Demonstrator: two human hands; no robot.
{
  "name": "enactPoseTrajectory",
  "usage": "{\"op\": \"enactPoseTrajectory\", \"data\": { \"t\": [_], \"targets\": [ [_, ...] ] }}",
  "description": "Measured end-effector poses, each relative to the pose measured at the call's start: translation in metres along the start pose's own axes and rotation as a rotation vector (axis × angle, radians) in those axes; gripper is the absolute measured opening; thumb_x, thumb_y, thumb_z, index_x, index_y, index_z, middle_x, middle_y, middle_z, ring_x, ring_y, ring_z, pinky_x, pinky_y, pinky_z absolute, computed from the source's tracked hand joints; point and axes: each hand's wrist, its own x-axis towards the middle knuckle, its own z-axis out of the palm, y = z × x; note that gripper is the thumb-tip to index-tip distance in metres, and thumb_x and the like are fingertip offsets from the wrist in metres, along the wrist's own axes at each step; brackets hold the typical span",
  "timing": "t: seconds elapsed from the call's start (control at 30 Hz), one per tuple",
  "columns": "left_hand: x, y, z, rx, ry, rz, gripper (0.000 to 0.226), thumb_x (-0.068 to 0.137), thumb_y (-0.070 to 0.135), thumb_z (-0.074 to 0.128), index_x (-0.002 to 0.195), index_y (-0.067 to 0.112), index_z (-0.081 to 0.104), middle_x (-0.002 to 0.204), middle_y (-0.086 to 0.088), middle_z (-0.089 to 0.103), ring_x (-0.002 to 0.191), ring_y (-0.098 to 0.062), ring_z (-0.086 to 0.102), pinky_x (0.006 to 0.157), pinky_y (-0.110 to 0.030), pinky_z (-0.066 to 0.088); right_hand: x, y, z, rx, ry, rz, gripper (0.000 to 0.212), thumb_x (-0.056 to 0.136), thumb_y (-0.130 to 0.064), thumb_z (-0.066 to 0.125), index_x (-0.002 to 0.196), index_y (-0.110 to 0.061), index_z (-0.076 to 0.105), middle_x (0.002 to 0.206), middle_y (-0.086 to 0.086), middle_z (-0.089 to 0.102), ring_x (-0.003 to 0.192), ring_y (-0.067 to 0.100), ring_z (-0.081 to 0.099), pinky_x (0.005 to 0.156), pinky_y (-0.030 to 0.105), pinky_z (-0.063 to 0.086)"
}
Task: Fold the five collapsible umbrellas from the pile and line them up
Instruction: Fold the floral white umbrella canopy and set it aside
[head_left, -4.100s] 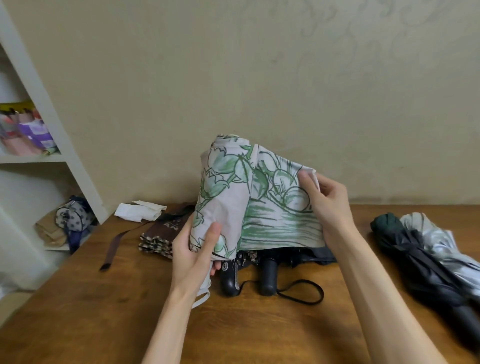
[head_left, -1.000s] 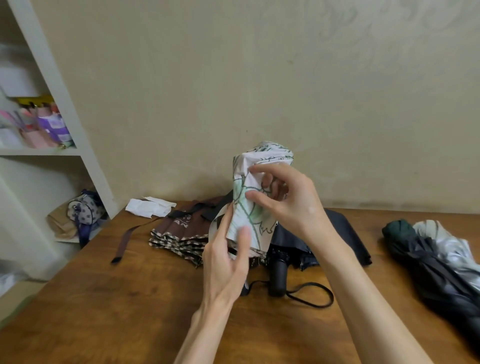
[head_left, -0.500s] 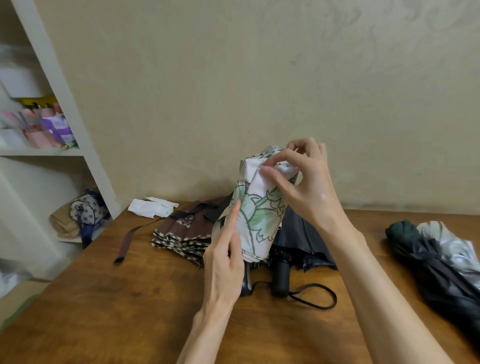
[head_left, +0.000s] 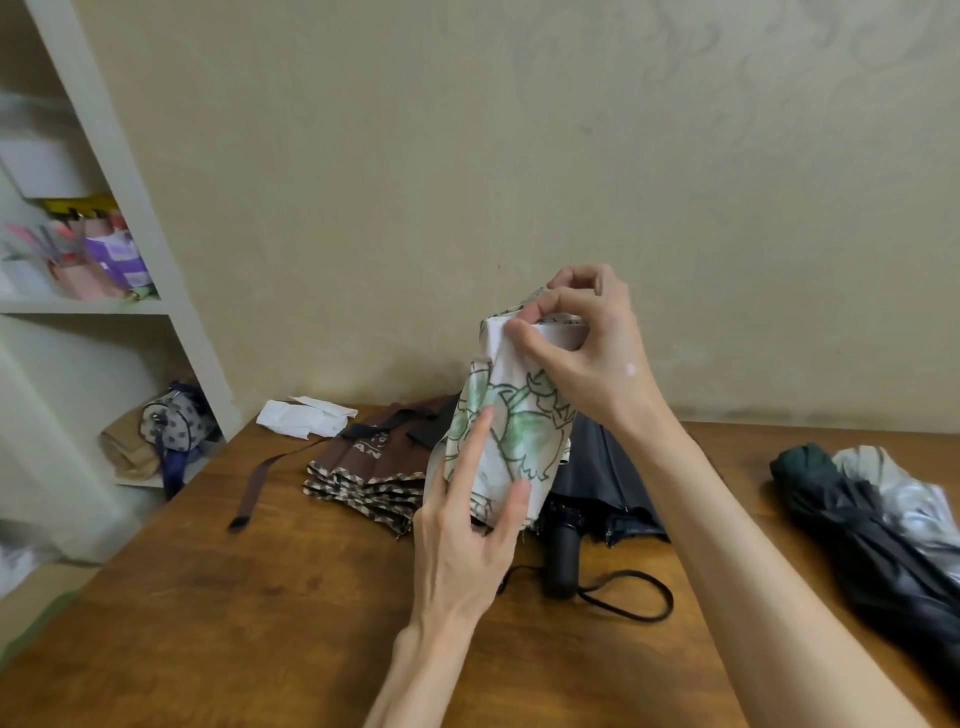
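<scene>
Rolled tighter now, white leaf-print umbrella (head_left: 511, 431) stands upright, left hand (head_left: 462, 535) gripping below, right hand (head_left: 587, 358) pinching top.

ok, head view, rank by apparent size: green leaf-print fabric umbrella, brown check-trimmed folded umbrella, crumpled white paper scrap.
1. green leaf-print fabric umbrella, though raised nearer the camera
2. brown check-trimmed folded umbrella, partly hidden, so a close call
3. crumpled white paper scrap, clearly smallest
</scene>
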Motion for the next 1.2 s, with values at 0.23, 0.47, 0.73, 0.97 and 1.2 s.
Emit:
{"op": "enactPoseTrajectory", "data": {
  "t": [0.23,0.47,0.73,0.97,1.2],
  "targets": [
    [-0.001,-0.001,0.0,0.054,0.028,-0.007,0.061,0.106,0.039,0.057,0.163,0.041,0.035,0.16,0.008,0.046,0.142,0.017,0.038,0.108,-0.003,0.036,0.0,0.002,-0.004,-0.054,-0.09,-0.039,0.017,0.087,-0.047,0.081,0.1,-0.039,0.073,0.122,-0.006,0.049,0.124,0.013,0.052,0.111,0.054,0.04],
    [-0.005,-0.009,0.003,0.132,0.022,0.071,0.061,0.106,0.041,0.056,0.163,0.045,0.034,0.149,0.002,0.056,0.133,-0.003,0.055,0.106,-0.009,0.044,0.009,-0.005,-0.007,-0.111,-0.032,0.059,0.02,0.087,-0.041,0.084,0.073,-0.043,0.069,0.107,-0.013,0.05,0.114,0.016,0.053,0.107,0.057,0.042],
    [-0.005,-0.009,0.004,0.071,0.047,-0.02,0.063,0.104,0.043,0.058,0.163,0.032,0.04,0.157,0.01,0.049,0.143,0.009,0.043,0.112,-0.008,0.038,0.006,0.0,0.001,-0.194,0.05,0.006,0.021,0.09,-0.057,0.077,0.092,-0.037,0.074,0.116,-0.006,0.051,0.12,0.012,0.046,0.101,0.033,0.027],
    [0.0,-0.003,0.004,-0.118,0.127,-0.144,0.063,0.105,0.038,0.058,0.163,0.025,0.038,0.163,0.019,0.042,0.152,0.0,0.038,0.121,-0.022,0.037,-0.037,0.011,-0.013,0.204,0.061,0.332,0.075,0.087,-0.056,0.082,0.149,-0.039,0.043,0.136,-0.007,0.05,0.119,0.007,0.057,0.097,0.028,0.051],
    [-0.001,-0.001,0.004,-0.127,0.065,-0.148,0.062,0.105,0.041,0.057,0.163,0.028,0.038,0.162,0.01,0.047,0.149,-0.004,0.045,0.116,-0.023,0.044,-0.06,0.01,0.017,0.371,-0.105,0.465,0.054,0.079,-0.058,0.088,0.123,-0.037,0.065,0.115,-0.016,0.078,0.104,0.003,0.075,0.092,0.036,0.062]
  ]
}}
